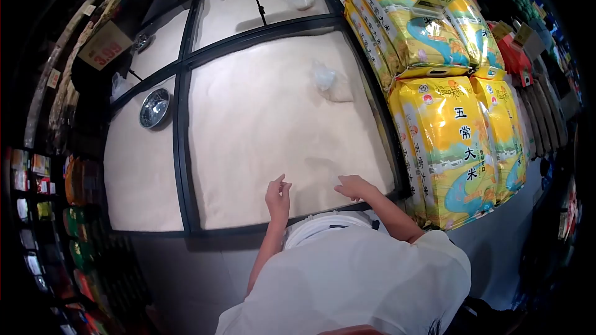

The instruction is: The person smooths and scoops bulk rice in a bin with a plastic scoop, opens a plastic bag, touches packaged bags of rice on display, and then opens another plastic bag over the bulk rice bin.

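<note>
Over the near edge of a wide bin of white rice [267, 124], my left hand [278, 192] is raised with its fingers loosely bent and apart, and nothing shows in it. To its right, my right hand [352, 187] reaches in from the side, fingers loosely curled and slightly apart, also without a visible object. A gap separates the two hands. Farther back in the same bin lies a clear plastic bag [332, 82], partly filled with something pale. Neither hand touches it.
Black dividers [181, 142] frame neighbouring rice bins. A metal bowl [155, 108] sits in the left one. Yellow rice bags [453, 149] are stacked along the right side. Price signs [105, 45] stand at the left and back. Packed shelves [46, 211] line the far left.
</note>
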Demonstrator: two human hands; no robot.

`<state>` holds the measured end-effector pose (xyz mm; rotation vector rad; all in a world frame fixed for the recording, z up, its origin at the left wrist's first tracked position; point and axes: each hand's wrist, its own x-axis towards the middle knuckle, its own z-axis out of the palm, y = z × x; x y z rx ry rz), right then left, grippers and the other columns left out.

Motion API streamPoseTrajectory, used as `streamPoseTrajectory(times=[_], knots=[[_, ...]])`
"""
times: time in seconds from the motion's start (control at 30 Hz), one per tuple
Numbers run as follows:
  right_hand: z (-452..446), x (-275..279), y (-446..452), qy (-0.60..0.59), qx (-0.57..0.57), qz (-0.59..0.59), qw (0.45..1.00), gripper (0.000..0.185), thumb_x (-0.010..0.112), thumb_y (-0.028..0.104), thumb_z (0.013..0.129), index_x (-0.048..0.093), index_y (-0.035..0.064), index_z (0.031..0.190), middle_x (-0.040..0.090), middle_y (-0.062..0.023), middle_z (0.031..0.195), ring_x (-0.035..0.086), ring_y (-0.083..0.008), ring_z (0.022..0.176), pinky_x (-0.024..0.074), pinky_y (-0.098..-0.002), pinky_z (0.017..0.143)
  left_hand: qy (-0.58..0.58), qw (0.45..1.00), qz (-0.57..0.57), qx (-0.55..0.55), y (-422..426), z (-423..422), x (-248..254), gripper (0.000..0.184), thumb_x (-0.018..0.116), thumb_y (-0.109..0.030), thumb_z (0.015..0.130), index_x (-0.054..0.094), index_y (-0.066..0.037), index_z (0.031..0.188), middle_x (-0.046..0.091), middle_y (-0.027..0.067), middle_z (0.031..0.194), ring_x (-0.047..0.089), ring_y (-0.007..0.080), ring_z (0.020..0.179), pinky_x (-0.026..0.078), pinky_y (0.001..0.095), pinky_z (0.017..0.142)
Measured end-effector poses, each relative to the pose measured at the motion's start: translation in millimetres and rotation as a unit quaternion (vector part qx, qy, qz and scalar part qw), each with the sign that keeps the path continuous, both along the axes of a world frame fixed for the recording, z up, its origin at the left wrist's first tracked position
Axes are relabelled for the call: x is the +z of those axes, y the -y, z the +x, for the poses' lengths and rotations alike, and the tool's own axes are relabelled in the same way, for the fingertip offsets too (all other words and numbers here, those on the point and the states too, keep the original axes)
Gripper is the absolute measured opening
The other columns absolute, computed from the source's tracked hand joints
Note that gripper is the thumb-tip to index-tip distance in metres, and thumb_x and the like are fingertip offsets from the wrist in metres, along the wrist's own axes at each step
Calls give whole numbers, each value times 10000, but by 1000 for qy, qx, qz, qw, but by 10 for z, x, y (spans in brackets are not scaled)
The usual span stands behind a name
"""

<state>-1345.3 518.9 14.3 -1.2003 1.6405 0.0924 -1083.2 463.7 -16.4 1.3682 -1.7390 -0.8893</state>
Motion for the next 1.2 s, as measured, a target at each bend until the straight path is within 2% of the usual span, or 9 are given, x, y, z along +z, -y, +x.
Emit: streamPoseTrajectory(times=[0.1,0.2,0.33,0.5,0.6,0.7,0.9,1.1,1.2], knots=[[-23,-548,67,-57,149,-97,982,456,579,407,912,677,-13,1058,713,-200,895,711,-309,797,563,-407,762,26,999,16,13,34,2,-111,284,723,-28,866,681,-40,1147,643,90,862,634,165,747,541,290,661],[-262,-530,424,-31,37,-193,980,459,612,433,900,706,21,1079,718,-181,916,709,-298,850,541,-393,841,36,997,41,49,6,19,-194,209,748,-124,868,702,-32,1050,660,89,776,606,160,655,512,291,622],[-601,-507,1246,110,-338,-324,877,428,632,292,951,603,36,1293,671,-122,1050,697,-183,701,560,-288,640,93,990,97,46,-68,68,-299,196,744,-225,882,713,-56,977,628,79,652,577,160,567,473,305,565],[-1004,-763,2406,-164,-272,-607,729,674,672,310,903,390,104,1480,527,-187,1305,658,-336,1009,523,-416,899,119,984,127,49,-38,-10,-113,193,727,-253,875,716,-79,956,645,110,720,638,248,670,494,362,610],[-977,-780,2716,-160,-279,-520,792,709,682,299,875,365,168,1495,497,-210,1360,584,-404,1138,494,-447,951,104,993,-23,43,-24,-12,-190,199,726,-219,866,710,-107,1029,661,94,791,659,258,798,513,375,697],[-1067,-821,2773,-153,-225,-356,894,651,689,305,848,443,131,1425,596,-220,1260,624,-404,1088,503,-443,931,183,981,54,22,12,39,-170,227,710,-185,875,695,-91,1081,662,114,816,656,278,828,519,386,752],[-1178,-998,2724,10,-348,-495,797,203,628,145,898,613,58,1081,650,-62,761,663,-200,747,524,-323,675,77,997,31,13,70,66,-319,263,690,-136,897,671,-53,1146,686,134,958,675,256,866,526,353,775],[-979,145,2627,351,-336,-448,750,94,573,68,942,620,6,995,619,-11,808,579,-78,724,488,-234,655,-15,998,57,-8,297,-153,-155,297,664,-126,913,650,-47,1199,655,151,1122,681,254,941,531,353,822],[-694,754,2425,331,-274,-478,767,88,559,53,946,626,11,985,614,-16,817,582,-92,734,491,-238,669,-61,995,82,-21,477,-309,3,351,665,-124,919,615,-43,1257,651,128,1179,679,236,992,537,342,857]])
